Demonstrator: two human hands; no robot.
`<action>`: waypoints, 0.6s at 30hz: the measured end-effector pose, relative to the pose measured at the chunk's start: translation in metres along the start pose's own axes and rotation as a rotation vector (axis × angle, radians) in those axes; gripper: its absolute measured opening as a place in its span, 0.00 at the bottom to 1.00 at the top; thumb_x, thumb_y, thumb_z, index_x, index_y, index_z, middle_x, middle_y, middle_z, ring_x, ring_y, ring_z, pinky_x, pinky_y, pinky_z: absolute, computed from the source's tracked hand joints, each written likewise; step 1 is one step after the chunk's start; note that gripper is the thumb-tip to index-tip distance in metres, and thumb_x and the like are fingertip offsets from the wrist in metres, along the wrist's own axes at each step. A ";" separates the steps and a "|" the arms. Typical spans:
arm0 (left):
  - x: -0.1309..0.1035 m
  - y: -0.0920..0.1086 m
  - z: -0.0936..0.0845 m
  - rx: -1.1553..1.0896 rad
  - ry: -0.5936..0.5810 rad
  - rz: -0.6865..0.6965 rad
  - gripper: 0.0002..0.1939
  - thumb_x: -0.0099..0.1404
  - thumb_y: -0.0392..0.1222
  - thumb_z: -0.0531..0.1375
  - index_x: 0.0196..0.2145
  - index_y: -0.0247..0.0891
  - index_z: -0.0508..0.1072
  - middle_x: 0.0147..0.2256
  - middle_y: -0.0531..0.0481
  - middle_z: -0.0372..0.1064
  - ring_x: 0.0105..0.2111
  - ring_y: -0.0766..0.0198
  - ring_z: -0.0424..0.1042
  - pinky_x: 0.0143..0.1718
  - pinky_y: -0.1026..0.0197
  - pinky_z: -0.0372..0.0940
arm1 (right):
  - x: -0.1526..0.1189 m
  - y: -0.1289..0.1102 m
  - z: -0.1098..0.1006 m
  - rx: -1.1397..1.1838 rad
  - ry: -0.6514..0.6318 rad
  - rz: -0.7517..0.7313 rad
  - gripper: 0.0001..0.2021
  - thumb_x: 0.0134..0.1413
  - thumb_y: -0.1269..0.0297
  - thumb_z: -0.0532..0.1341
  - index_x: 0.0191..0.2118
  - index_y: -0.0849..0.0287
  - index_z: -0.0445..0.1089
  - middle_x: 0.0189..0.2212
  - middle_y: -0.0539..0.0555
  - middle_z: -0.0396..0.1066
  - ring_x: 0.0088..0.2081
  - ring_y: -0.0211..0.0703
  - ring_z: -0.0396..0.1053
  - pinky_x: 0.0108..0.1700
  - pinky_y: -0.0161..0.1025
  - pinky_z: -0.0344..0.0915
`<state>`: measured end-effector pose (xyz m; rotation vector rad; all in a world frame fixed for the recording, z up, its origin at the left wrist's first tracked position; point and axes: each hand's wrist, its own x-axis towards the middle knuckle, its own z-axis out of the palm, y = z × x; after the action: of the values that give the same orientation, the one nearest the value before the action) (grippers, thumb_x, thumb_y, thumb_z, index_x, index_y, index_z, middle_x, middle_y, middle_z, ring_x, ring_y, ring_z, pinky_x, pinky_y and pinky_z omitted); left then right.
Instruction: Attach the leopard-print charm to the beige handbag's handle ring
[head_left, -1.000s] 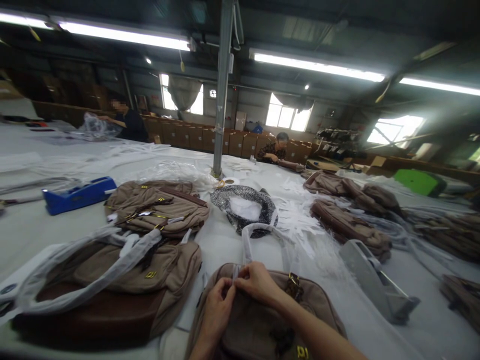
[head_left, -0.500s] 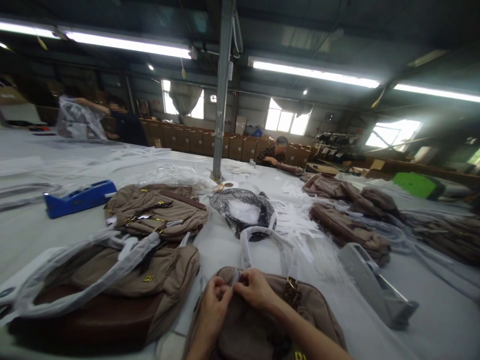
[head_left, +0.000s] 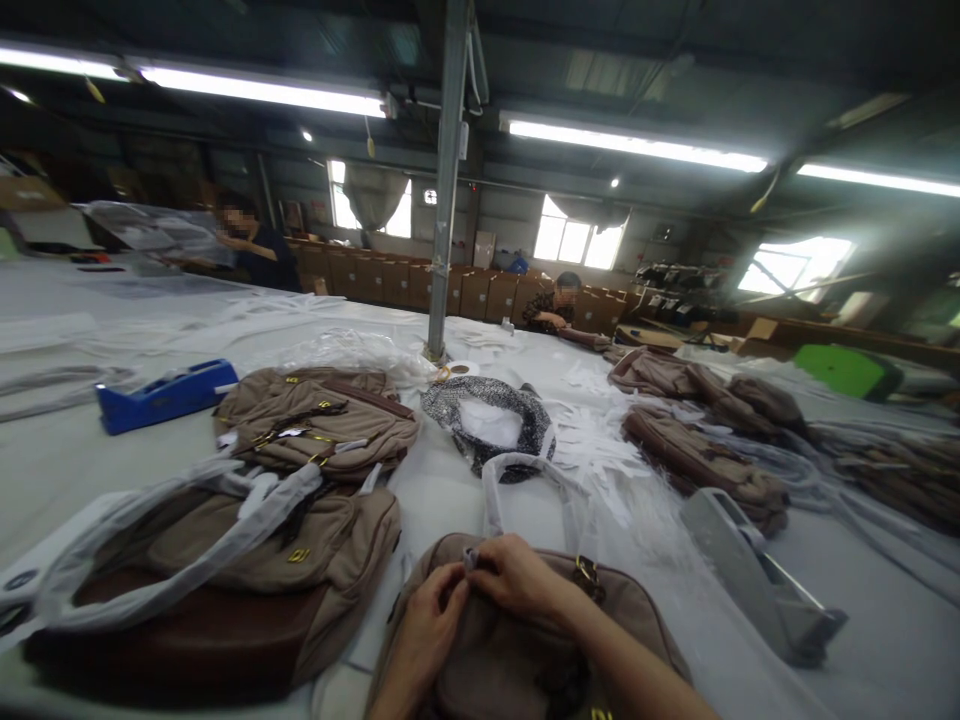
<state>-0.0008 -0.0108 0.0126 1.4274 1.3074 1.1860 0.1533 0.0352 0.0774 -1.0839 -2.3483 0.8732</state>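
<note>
With fingertips [head_left: 454, 573] of left hand [head_left: 427, 622] and right hand [head_left: 519, 577], pinches a small pale strip [head_left: 470, 557] — holds it at the top edge of the near brown bag [head_left: 510, 650] — just right of another bag [head_left: 352, 530].

Workshop interior: long fluorescent tubes [head_left: 637, 145] hang beneath a dark ceiling [head_left: 600, 50], and a grey metal post [head_left: 448, 180] rises near the centre. In the far wall [head_left: 495, 208], bright windows [head_left: 576, 240] admit daylight; a grey curtain [head_left: 371, 195] partly covers the left one. A small lit panel [head_left: 430, 197], too small to read, lies beside it. Brown cardboard boxes [head_left: 442, 290] stand in a row below. A broad white worktable [head_left: 157, 465] spans the foreground
</note>
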 end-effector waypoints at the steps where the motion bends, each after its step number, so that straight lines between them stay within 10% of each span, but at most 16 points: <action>1: 0.000 0.002 0.000 0.015 -0.007 0.016 0.13 0.61 0.47 0.53 0.39 0.40 0.71 0.41 0.48 0.71 0.44 0.59 0.69 0.47 0.62 0.62 | 0.001 0.000 -0.001 -0.012 -0.009 -0.011 0.04 0.46 0.73 0.59 0.25 0.61 0.71 0.21 0.46 0.67 0.25 0.34 0.61 0.27 0.29 0.50; 6: -0.002 0.007 0.005 0.082 0.050 -0.009 0.10 0.62 0.47 0.51 0.30 0.40 0.67 0.29 0.53 0.66 0.33 0.62 0.67 0.35 0.64 0.62 | 0.008 0.005 -0.008 -0.037 0.067 0.038 0.02 0.46 0.71 0.63 0.26 0.60 0.74 0.21 0.48 0.71 0.26 0.37 0.66 0.27 0.29 0.54; 11: -0.003 0.006 0.010 0.053 0.123 -0.058 0.11 0.61 0.46 0.50 0.26 0.40 0.65 0.25 0.56 0.63 0.29 0.64 0.65 0.32 0.67 0.60 | -0.005 -0.003 -0.017 -0.070 0.405 0.176 0.09 0.55 0.70 0.55 0.37 0.62 0.72 0.32 0.56 0.73 0.34 0.43 0.69 0.37 0.35 0.59; 18: -0.007 0.016 0.011 0.130 0.150 -0.079 0.10 0.61 0.46 0.50 0.29 0.40 0.68 0.27 0.55 0.67 0.29 0.63 0.67 0.31 0.65 0.60 | -0.031 -0.029 0.026 0.193 0.453 0.129 0.14 0.50 0.76 0.55 0.42 0.59 0.70 0.30 0.51 0.73 0.30 0.40 0.70 0.34 0.32 0.62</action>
<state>0.0131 -0.0190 0.0252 1.3857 1.5551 1.1933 0.1414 -0.0129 0.0751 -1.2139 -1.8039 0.7810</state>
